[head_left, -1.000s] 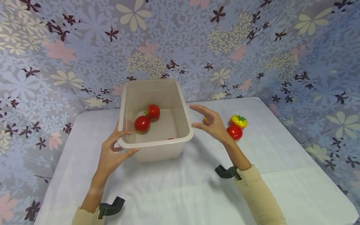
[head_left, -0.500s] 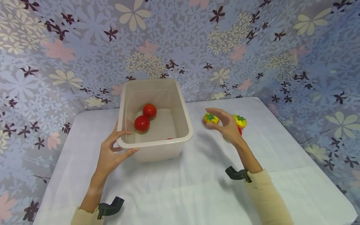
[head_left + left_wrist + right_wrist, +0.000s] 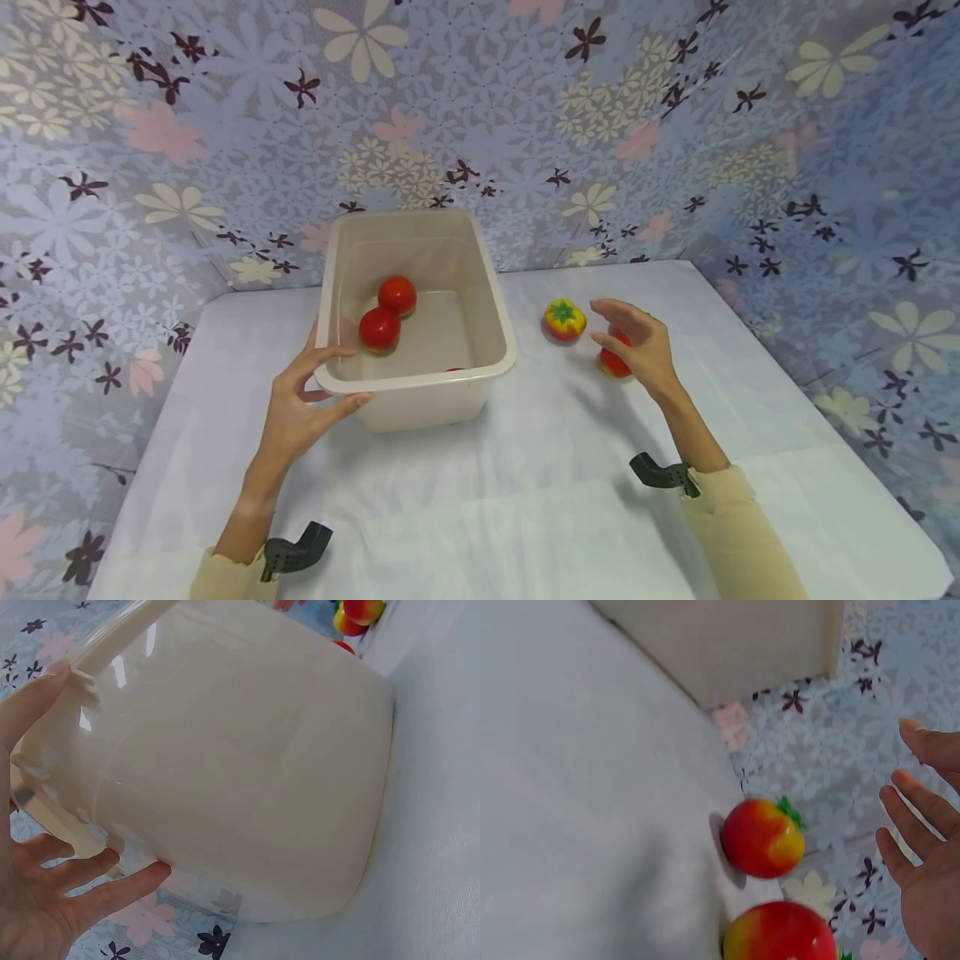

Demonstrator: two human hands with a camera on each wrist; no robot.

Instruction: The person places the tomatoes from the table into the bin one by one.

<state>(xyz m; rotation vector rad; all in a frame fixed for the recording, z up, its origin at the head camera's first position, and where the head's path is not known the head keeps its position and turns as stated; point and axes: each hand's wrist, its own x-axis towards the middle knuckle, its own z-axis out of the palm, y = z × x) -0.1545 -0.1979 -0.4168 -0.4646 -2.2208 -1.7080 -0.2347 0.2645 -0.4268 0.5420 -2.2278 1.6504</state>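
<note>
A cream plastic bin (image 3: pixel 420 382) stands on the table. My left hand (image 3: pixel 296 408) grips its near left corner, thumb on the outside and a finger over the rim. Inside lie two red toy tomatoes, one nearer (image 3: pixel 379 330) and one farther (image 3: pixel 397 296); a red sliver shows behind the near wall. My right hand (image 3: pixel 643 348), fingers apart and holding nothing, hovers over a red toy tomato (image 3: pixel 614 361), partly covering it. Left of that hand sits a yellow-red toy tomato (image 3: pixel 565 320) with green leaves. Another is mostly hidden behind the hand.
A white cloth covers the table (image 3: pixel 480 517). Flowered fabric (image 3: pixel 480 125) hangs along the back and right side. In the right wrist view, two red-yellow toy tomatoes, one whole (image 3: pixel 761 838) and one cut off by the frame (image 3: pixel 780 937), sit near the bin (image 3: pixel 735 645).
My right hand has moved right, away from the bin's rim, past the yellow-red toy tomato to the red one. The farther tomato in the bin has rolled slightly left. My left hand stays put.
</note>
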